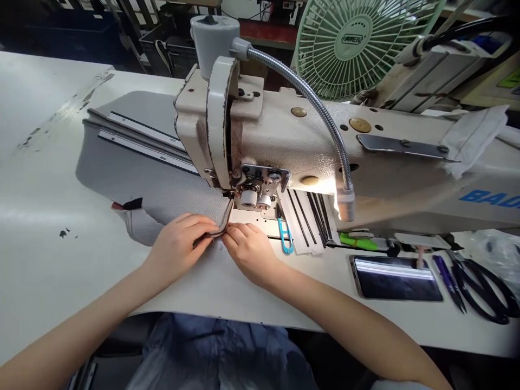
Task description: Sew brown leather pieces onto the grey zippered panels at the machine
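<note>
A grey fabric piece (134, 157) lies on the white table, its right edge under the needle area of the sewing machine (260, 124). Two pale strips with dark borders (146, 149) run across its upper part. My left hand (179, 241) pinches the near corner of the fabric, thumb below and fingers on top. Close beside it, my right hand (246, 246) has its fingertips pressed together on the fabric's edge, just in front of the presser foot. A small black and red tab (128, 205) shows at the fabric's left side.
Blue thread snips (285, 235) and black strips on white paper (304, 222) lie right of the needle. Farther right are a phone (396, 278), purple tweezers (449, 281) and black-handled scissors (485, 287). A lamp (345, 203) hangs low on its bent neck; a green fan (357, 43) stands behind.
</note>
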Tool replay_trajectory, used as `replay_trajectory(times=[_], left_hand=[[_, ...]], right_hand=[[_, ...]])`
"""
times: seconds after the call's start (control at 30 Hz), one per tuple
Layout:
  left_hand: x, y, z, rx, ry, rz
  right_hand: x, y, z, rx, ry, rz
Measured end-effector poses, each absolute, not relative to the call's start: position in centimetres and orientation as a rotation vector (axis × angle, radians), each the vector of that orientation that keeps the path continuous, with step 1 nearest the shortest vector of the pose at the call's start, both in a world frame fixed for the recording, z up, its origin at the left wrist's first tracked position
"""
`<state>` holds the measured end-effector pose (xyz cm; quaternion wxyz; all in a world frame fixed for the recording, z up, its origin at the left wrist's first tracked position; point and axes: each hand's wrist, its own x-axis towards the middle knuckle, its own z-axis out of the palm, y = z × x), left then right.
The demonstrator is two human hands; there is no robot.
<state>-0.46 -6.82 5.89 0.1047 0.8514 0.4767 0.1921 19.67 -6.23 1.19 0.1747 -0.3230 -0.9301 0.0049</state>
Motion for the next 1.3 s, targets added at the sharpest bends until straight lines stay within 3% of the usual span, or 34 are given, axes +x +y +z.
replay_trajectory(times=[0.87,1.3], left_hand=[[1.4,-2.0,3.1,3.063,1.442,0.496],[0.4,-1.1,1.8,2.919,1.305,0.629]], right_hand=[[19.4,-4.5,2.9,-1.478,-2.514,0.062],[19.9,-4.6,2.8,-1.371,-2.343,0.148]])
